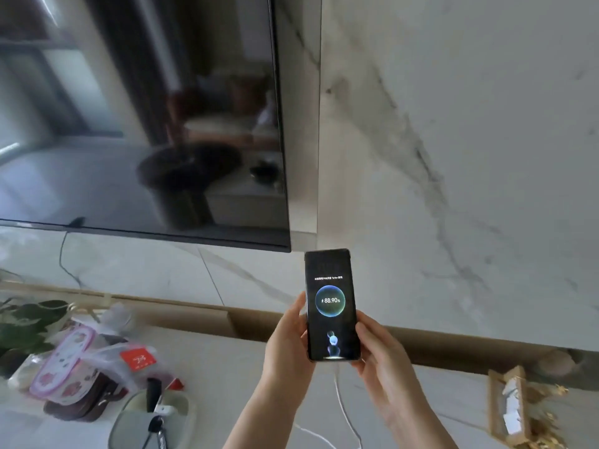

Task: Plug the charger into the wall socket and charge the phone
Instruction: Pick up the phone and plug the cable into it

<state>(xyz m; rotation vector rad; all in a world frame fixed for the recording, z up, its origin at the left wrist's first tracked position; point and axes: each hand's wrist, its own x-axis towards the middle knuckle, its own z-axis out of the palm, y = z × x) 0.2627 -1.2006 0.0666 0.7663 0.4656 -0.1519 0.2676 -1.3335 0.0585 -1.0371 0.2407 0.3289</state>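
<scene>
A black phone (330, 303) is held upright in front of the marble wall, its lit screen showing a charging ring that reads 88.90%. My left hand (287, 345) grips its left edge and my right hand (382, 354) grips its right edge. A white charging cable (340, 396) runs down from the phone's bottom end and loops off the lower edge of the view. The charger and the wall socket are out of sight.
A large dark TV (146, 124) hangs on the wall at upper left. On the counter (227, 367) lie plastic bags (97, 361), a plant (26, 322), a grey tray (152, 419) with keys, and a gold box (509, 406) at right.
</scene>
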